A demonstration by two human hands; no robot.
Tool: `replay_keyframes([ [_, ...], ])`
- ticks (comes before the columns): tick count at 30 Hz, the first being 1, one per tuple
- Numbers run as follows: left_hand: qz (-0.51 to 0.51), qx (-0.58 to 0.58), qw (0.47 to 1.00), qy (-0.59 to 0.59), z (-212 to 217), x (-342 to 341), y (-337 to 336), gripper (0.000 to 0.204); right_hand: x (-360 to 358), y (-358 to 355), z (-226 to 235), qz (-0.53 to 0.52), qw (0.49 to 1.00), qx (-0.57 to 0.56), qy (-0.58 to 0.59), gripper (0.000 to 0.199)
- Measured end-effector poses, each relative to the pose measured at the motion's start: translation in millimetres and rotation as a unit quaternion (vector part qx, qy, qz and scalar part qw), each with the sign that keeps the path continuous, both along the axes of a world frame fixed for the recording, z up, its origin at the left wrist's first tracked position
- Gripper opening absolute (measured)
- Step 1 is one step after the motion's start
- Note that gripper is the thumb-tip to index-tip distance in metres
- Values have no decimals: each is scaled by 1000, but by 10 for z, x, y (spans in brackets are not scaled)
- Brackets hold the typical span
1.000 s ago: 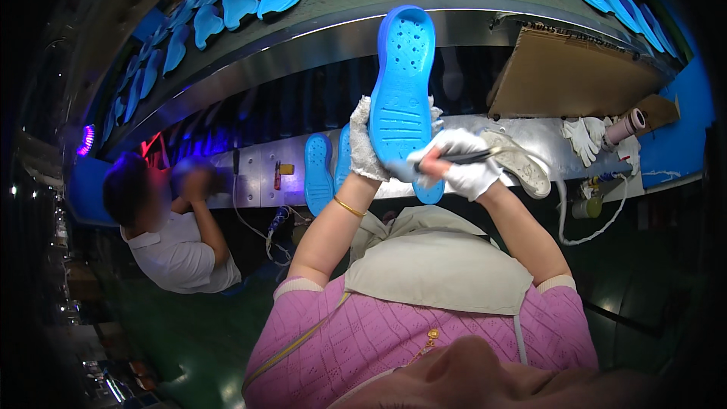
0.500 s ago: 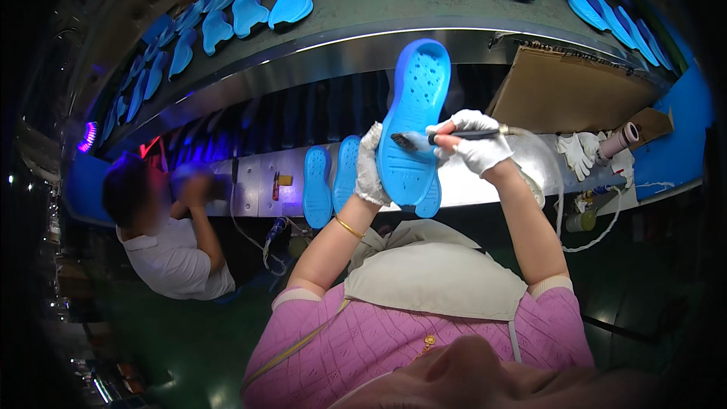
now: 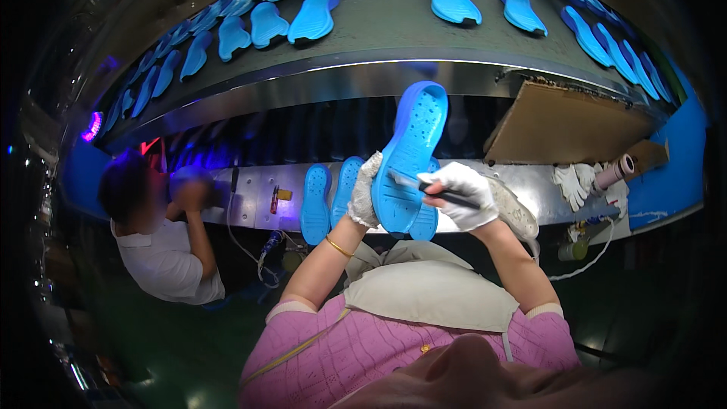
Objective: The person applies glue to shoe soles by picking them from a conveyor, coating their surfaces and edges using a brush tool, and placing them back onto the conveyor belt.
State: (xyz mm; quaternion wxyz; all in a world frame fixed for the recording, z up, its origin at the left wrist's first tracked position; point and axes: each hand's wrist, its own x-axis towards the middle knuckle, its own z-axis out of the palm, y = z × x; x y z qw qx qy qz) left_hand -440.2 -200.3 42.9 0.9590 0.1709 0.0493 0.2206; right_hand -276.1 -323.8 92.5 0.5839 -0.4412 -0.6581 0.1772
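Note:
A blue shoe sole (image 3: 413, 140), dotted with small holes near its far end, is held up over the bench by my gloved left hand (image 3: 365, 193), which is closed round its left edge. In my gloved right hand (image 3: 468, 195) is a brush (image 3: 405, 179) with a dark handle. Its bristle end lies against the middle of the sole's upper face. Two more blue soles, one at the left (image 3: 315, 204) and one beside my left hand (image 3: 347, 189), rest on the metal bench. Another sole (image 3: 427, 224) is partly hidden behind the held one.
Beyond the bench runs a dark green conveyor belt (image 3: 386, 26) carrying many blue soles. A cardboard sheet (image 3: 568, 129) leans at the right, near white gloves (image 3: 572, 185) and a pink roll (image 3: 615, 173). A pale shoe-shaped thing (image 3: 513, 208) lies right of my hand. Another person (image 3: 170, 261) sits at left.
The held sole and both hands sit lower in the picture, as does the whole bench. My right hand has turned, so the brush handle now slants down to the right.

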Motion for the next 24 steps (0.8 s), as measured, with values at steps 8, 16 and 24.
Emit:
replay_keyframes([
  [8, -61, 145, 987, 22, 90, 161, -175, 64, 865, -411, 27, 15, 925, 131, 356, 18],
  [16, -77, 136, 983, -99, 1019, 382, 226, 85, 902, -623, -47, -59, 904, 119, 407, 17],
  [24, -225, -172, 919, -275, 1533, 669, 1978, 79, 841, -512, -116, 10, 929, 118, 350, 22],
])
